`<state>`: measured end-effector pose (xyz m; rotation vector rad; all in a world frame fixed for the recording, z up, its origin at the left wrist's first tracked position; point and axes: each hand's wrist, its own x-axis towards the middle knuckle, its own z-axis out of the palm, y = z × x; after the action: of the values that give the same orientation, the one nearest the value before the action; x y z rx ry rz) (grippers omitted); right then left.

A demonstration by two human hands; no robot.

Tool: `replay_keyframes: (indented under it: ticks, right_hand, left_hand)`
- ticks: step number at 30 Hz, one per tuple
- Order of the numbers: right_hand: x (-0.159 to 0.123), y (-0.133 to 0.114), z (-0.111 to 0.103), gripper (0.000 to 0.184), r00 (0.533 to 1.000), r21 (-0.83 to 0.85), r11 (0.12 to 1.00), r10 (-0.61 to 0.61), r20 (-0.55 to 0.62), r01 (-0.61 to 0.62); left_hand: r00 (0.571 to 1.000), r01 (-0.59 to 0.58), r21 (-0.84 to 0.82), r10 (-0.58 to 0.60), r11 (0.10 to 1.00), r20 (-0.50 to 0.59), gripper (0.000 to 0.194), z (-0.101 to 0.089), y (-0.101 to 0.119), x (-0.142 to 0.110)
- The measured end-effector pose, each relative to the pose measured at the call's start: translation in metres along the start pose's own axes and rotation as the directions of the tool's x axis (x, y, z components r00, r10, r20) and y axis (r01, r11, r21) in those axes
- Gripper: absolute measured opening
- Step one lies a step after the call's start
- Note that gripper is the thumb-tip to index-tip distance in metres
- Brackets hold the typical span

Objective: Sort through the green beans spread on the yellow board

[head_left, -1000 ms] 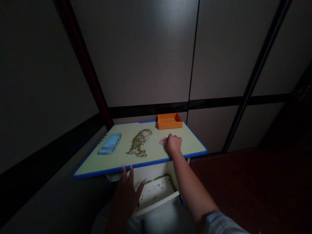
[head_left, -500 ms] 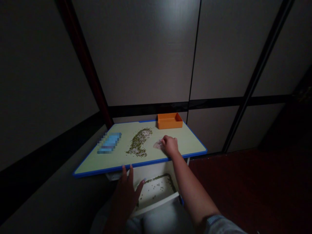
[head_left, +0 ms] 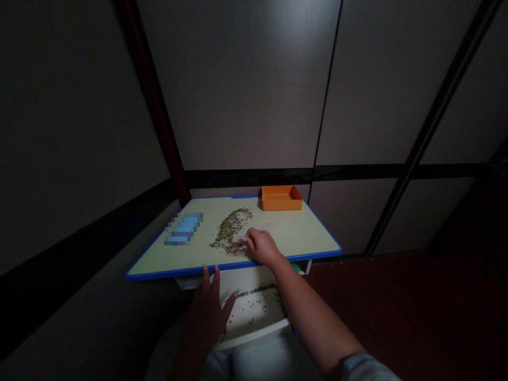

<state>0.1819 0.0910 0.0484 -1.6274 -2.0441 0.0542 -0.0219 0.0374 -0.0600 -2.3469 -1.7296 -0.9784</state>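
A loose patch of small green grains (head_left: pixel 230 227), like mung beans, lies on the pale green tabletop (head_left: pixel 301 233) with pinkish-white bits among them. At the patch's near right end is my right hand (head_left: pixel 262 246), fingers pinched on a thin, see-through sheet (head_left: pixel 238 247) that looks like plastic and touches the grains. My left hand (head_left: pixel 208 309) has its fingers spread, fingertips at the table's blue front edge and thumb over the open white drawer (head_left: pixel 254 332). More grains (head_left: pixel 257 306) are scattered inside that drawer and line its far side.
An orange open box (head_left: pixel 281 203) stands at the back right of the table. On the left lies a pixelated blue rectangular object (head_left: pixel 184 228). Behind the table rises a grey panelled wall (head_left: pixel 246 95); the dark red floor (head_left: pixel 381 301) is at the right.
My right hand has moved left and slightly nearer with the see-through sheet, from bare tabletop to the edge of the grains. The view has shifted a little; my left hand stays put.
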Motion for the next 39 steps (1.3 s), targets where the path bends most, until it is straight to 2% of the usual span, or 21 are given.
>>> replay_keyframes:
  ticks: [5,12,19,30,33,36,39]
  right_hand:
    - [0.002,-0.016,0.006,0.018,0.997,-0.092,0.993,-0.068,0.030,0.071]
    - [0.007,-0.019,0.013,0.026,1.000,-0.224,0.974,-0.008,0.025,0.014]
    - [0.008,-0.011,0.009,0.026,0.998,-0.263,0.964,0.052,0.030,-0.043]
    - [0.010,0.009,0.006,0.019,0.993,-0.242,0.963,0.116,-0.018,-0.116]
    - [0.010,0.015,0.003,0.019,0.989,-0.143,0.980,0.126,-0.081,-0.137]
    - [0.010,0.021,-0.001,0.021,0.964,-0.043,0.977,0.197,-0.177,-0.208]
    - [0.011,0.025,-0.003,0.024,0.946,-0.079,0.960,0.248,-0.209,-0.269]
  left_hand:
    - [1.000,0.017,-0.004,-0.017,1.000,0.018,0.073,-0.002,0.002,0.000]
    - [0.999,0.024,0.009,-0.025,1.000,0.028,0.073,-0.006,0.007,0.001]
    - [0.998,0.044,0.022,-0.045,0.999,0.047,0.073,-0.007,0.010,0.001]
    - [0.997,0.038,0.005,-0.039,0.999,0.070,0.073,-0.008,0.009,0.003]
    - [0.996,0.041,0.004,-0.042,0.999,0.082,0.073,-0.008,0.009,0.002]
    - [0.995,0.050,0.003,-0.050,0.999,0.088,0.072,-0.010,0.011,0.001]
    - [0.992,0.070,0.013,-0.071,0.997,0.107,0.071,-0.013,0.014,0.002]
